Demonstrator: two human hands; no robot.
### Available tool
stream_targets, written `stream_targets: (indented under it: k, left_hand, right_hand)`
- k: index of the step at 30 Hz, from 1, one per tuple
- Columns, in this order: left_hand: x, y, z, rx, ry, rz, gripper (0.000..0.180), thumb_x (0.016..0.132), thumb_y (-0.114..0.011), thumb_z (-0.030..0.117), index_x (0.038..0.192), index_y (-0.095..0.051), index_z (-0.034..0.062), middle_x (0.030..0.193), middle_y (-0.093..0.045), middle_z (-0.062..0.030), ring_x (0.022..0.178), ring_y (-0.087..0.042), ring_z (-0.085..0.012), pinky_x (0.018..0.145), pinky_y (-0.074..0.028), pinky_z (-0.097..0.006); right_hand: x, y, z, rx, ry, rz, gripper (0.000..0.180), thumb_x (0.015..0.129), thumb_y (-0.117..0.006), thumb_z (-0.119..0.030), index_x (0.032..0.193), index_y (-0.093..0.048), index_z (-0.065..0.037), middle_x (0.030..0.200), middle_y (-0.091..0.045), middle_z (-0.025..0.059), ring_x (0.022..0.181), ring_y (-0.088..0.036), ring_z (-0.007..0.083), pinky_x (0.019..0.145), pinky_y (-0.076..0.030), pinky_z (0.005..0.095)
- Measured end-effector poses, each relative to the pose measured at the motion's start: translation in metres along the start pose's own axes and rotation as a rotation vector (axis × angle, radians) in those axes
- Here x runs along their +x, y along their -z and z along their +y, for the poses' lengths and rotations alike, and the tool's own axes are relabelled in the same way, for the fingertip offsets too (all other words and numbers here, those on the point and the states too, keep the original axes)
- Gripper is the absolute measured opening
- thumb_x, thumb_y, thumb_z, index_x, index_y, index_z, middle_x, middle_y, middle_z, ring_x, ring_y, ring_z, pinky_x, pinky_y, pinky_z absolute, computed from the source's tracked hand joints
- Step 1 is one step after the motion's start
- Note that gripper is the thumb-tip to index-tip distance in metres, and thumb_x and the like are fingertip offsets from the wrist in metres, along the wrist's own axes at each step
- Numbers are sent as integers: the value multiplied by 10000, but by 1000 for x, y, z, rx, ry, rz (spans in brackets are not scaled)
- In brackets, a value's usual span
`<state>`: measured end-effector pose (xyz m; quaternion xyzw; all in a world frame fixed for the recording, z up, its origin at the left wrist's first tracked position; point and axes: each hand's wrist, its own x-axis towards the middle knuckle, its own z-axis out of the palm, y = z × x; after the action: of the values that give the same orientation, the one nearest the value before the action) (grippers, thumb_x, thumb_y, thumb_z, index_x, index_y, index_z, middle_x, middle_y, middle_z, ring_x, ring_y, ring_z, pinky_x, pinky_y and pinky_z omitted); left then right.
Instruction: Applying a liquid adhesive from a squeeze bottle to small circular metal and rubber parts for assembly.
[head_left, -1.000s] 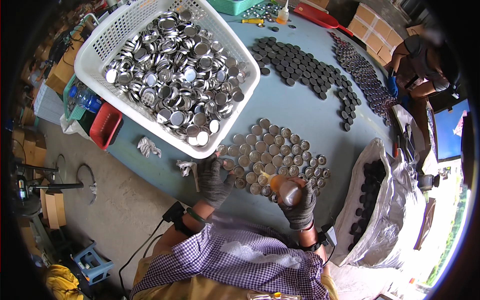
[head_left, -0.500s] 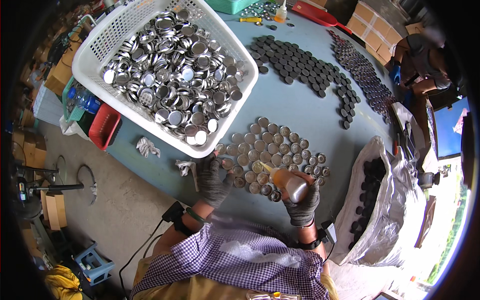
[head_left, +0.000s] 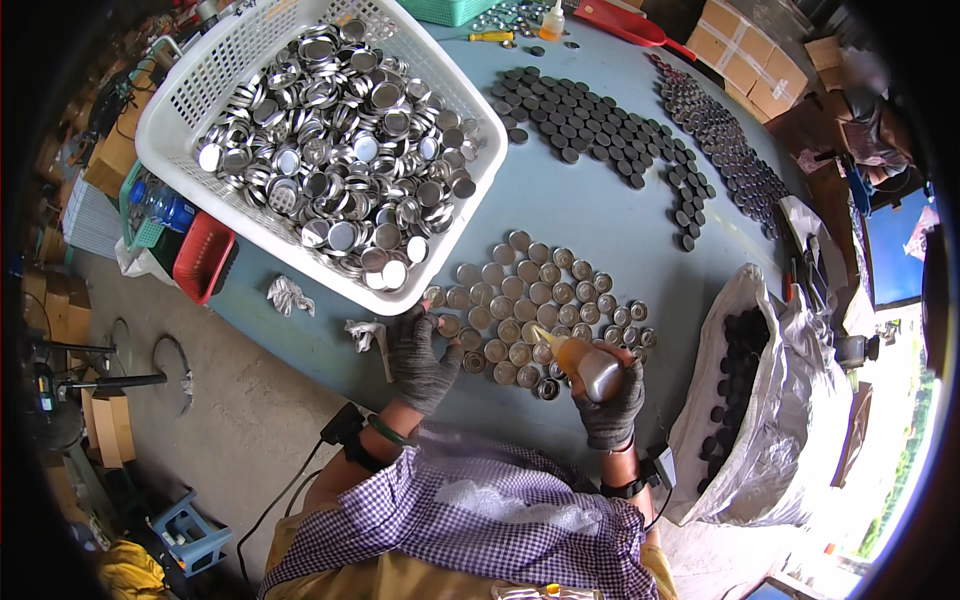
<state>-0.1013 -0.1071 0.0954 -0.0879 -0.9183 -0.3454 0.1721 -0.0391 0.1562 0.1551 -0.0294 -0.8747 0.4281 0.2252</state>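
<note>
My right hand (head_left: 612, 408), in a grey fingerless glove, grips a squeeze bottle (head_left: 590, 366) of amber liquid. The bottle is tilted, and its pointed nozzle is over a patch of shallow round metal caps (head_left: 511, 288) spread flat on the table. My left hand (head_left: 424, 365), gloved the same way, rests at the left edge of this patch with its fingers apart. Its bare fingertips are at the outermost caps; whether they press on them I cannot tell. Just left of that hand lies a crumpled white rag (head_left: 366, 333).
A white basket (head_left: 472, 212) heaped with metal caps stands at the left. Black discs (head_left: 600, 125) cover the table farther back, with more small pieces (head_left: 725, 150) beyond. A white sack (head_left: 790, 400) of black pieces is at the right. A co-worker (head_left: 875, 135) is at the far right.
The bottle in my right hand has shifted slightly right over the caps. My left hand stays by the same caps. The co-worker's arms have moved back from the table.
</note>
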Motion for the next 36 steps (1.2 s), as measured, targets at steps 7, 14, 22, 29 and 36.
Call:
stream_targets:
  k: [7, 14, 22, 29, 36]
  left_hand:
    - [0, 1, 0, 36, 1, -24, 463, 694, -747, 125, 1110, -574, 18, 1245, -549, -176, 1160, -508, -351, 999, -374, -463]
    - [0, 0, -1, 36, -15, -26, 601, 704, -745, 121, 1252, -533, -7, 1233, -550, -170, 1148, -512, -344, 1002, -379, -449]
    - [-1, -2, -3, 9, -1, -2, 422, 724, -720, 199, 1083, -580, 26, 1230, -562, -165, 1160, -517, -348, 1001, -376, -473]
    - [-1, -1, -2, 8, -10, -6, 433, 702, -732, 156, 1080, -568, 26, 1234, -555, -178, 1149, -517, -355, 995, -381, -464]
    - [1, 0, 0, -15, -49, 33, 429, 678, -745, 116, 1057, -565, 29, 1235, -555, -182, 1132, -519, -360, 978, -393, -459]
  right_hand:
    - [1, 3, -1, -65, 50, -9, 549, 649, -828, -190, 1122, -579, -69, 1002, -668, 119, 887, -668, 299, 790, -529, 380]
    - [-8, 11, -6, -118, -30, -69, 520, 661, -808, -184, 1114, -579, -74, 1005, -662, 121, 899, -658, 280, 807, -521, 370]
    - [-8, 11, -8, -71, 14, -105, 498, 654, -804, -184, 1084, -583, -65, 975, -663, 121, 858, -655, 279, 781, -523, 372]
    - [-3, 6, -10, -8, -1, -126, 494, 649, -800, -182, 1077, -585, -63, 982, -664, 124, 869, -656, 292, 793, -521, 381]
    - [6, 0, -11, -46, 30, -126, 495, 645, -795, -186, 1080, -591, -67, 985, -665, 127, 874, -657, 309, 795, -522, 387]
